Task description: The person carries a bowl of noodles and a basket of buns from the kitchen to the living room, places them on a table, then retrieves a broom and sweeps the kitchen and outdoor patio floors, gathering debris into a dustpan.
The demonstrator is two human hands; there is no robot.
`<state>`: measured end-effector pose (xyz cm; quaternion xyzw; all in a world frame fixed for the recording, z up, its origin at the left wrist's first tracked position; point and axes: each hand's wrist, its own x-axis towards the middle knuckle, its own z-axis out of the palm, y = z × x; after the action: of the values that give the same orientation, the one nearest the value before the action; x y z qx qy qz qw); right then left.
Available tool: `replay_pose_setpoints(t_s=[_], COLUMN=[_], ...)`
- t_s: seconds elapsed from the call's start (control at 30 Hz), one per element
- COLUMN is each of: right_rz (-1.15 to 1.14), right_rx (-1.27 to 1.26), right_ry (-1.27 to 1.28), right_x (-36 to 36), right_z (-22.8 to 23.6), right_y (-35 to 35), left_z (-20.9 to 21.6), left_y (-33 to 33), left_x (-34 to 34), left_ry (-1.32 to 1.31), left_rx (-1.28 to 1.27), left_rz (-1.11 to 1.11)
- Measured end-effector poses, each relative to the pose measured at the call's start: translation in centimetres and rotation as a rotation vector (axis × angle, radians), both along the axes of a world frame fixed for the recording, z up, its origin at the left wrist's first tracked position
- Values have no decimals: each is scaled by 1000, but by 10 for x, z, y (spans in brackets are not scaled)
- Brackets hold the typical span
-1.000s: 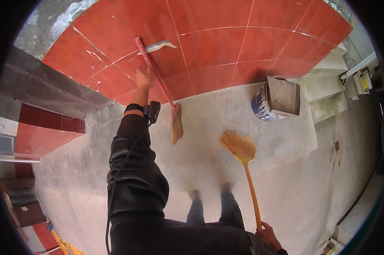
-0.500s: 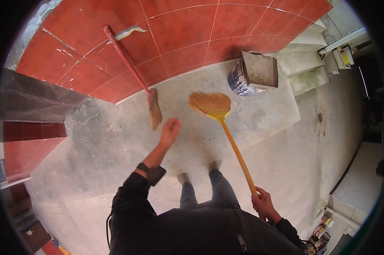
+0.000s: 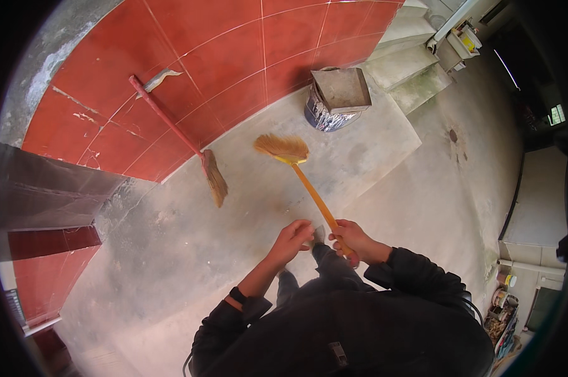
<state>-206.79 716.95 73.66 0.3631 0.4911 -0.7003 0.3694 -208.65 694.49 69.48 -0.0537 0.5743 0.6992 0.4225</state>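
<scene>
My right hand (image 3: 351,241) is wrapped around the yellow handle of a broom (image 3: 313,193), close to the handle's end. The broom slants up and left from my hand, its fanned straw bristles over the concrete in front of me. Just left of the handle is my left hand (image 3: 294,242), fingers loosely bent and apart, with nothing in them; it does not touch the broom. A black band circles that wrist. Farther left, a second broom with a red handle (image 3: 171,120) leans on the wall, straw end on the floor.
Red tiles with chipped spots cover the wall (image 3: 227,56). Against it stands a stained bucket (image 3: 317,115), with a grey scoop-like pan (image 3: 341,89) on top. Concrete steps (image 3: 409,63) rise at the far right. A low edge crosses the concrete floor (image 3: 384,188).
My left hand has moved right and back towards my body, beside the broom handle. My right hand has come in to the left and forward with the broom. The view has shifted.
</scene>
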Motion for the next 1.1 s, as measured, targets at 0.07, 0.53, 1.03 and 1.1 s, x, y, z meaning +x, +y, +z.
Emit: replay_pose_setpoints(t_s=[0.07, 0.53, 1.03, 1.1], right_rz=[80, 240, -216, -298], right_rx=[89, 354, 391, 436], right_ry=[-20, 343, 468, 454], right_x=[28, 78, -132, -168], right_z=[6, 25, -33, -44], right_y=[27, 43, -118, -150], left_z=[-10, -62, -102, -106], left_y=[-13, -52, -149, -154], left_x=[17, 81, 215, 224], left_ry=[-22, -161, -431, -426], left_rx=[-44, -143, -235, -207], left_rz=[15, 319, 906, 933])
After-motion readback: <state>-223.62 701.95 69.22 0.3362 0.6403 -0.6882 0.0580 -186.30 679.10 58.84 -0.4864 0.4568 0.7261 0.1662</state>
